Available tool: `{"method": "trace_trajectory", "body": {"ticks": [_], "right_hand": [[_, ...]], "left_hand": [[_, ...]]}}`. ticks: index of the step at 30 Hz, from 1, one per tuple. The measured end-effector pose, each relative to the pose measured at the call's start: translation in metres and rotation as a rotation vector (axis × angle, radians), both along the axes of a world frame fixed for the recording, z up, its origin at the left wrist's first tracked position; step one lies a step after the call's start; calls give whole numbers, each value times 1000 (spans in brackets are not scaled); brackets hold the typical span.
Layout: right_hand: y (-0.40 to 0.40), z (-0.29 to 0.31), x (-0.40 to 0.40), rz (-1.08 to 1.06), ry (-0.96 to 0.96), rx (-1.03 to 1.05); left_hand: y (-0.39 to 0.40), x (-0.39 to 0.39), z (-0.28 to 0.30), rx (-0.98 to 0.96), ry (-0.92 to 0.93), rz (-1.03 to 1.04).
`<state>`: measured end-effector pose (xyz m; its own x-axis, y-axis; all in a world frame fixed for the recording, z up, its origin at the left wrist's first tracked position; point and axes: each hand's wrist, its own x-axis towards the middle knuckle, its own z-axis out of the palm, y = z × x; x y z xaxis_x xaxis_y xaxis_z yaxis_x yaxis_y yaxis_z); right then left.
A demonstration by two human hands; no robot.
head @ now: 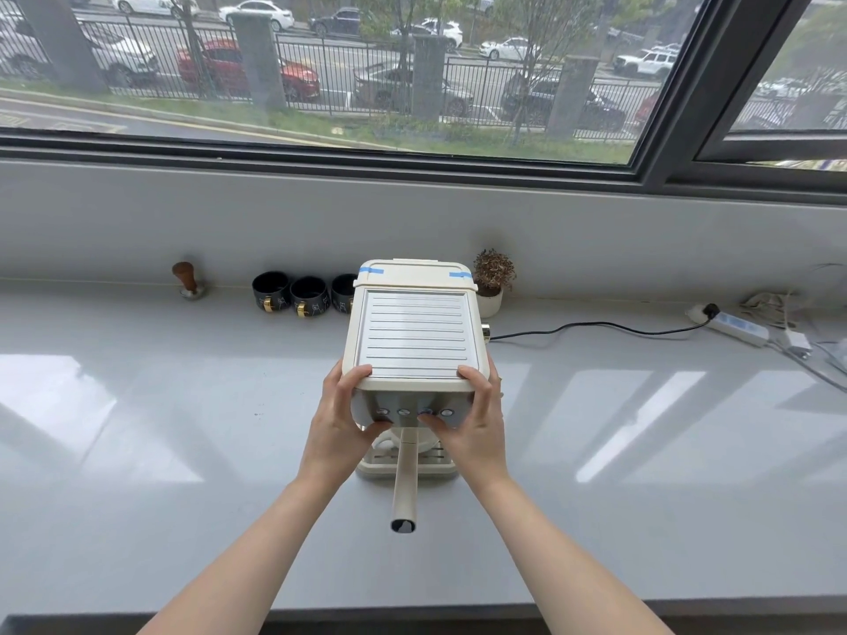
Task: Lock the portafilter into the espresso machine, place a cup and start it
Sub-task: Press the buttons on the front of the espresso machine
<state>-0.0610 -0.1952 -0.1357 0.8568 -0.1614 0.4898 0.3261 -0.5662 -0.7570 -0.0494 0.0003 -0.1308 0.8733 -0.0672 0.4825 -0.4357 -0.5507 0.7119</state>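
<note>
A cream espresso machine (415, 334) stands on the grey counter in the middle of the view. Its portafilter sits in the group head, with the long cream handle (405, 478) pointing straight toward me. A white cup (428, 440) rests on the drip tray (440, 467) under the portafilter, mostly hidden. My left hand (341, 417) grips the machine's front left corner, thumb at the leftmost button. My right hand (472, 417) grips the front right corner, thumb touching the button row (415, 412).
Three black cups with gold handles (302, 295) line the back wall left of the machine, beside a wooden-handled tamper (189, 280). A small potted plant (491, 281) stands behind on the right. A black cord (596, 326) runs to a power strip (733, 325).
</note>
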Motion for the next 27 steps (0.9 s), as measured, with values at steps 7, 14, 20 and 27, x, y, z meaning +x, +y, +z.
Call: {"method": "trace_trajectory", "body": {"ticks": [7,14,20,27], "right_hand": [[0,1,0,-10,-1,-4],[1,2,0,-8,-13,-10],[0,0,0,-9,-8,-6],[-5,24,-11,51,69,46]], "left_hand": [[1,-1,0,15,-2,5],[1,-1,1,25,-6,5],[1,-1,2,28,-7,7],[3,-2,1,24,-15,-4]]}}
